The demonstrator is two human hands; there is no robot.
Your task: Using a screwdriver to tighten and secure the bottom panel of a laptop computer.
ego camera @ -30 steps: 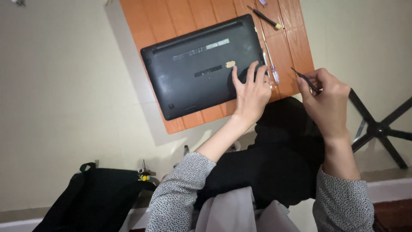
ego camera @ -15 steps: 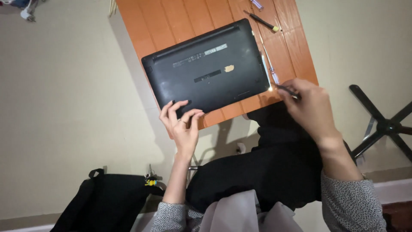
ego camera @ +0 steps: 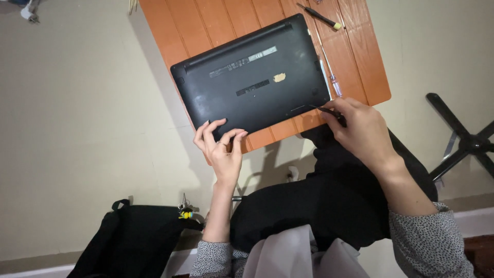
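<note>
Left hand [ego camera: 222, 149] lower (matte laptop [ego camera: 252, 77] edge)

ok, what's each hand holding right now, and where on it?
Right hand grips a thin dark tool by its handle end, tip at the laptop near edge. Left hand holds nothing; its fingertips rest on the laptop's near corner.

An upturned laptop [ego camera: 252, 82] lies on the small table [ego camera: 206, 25] before me; two screwdrivers [ego camera: 319, 16] rest at its three o'clock, a bag [ego camera: 134, 237] at seven.
</note>
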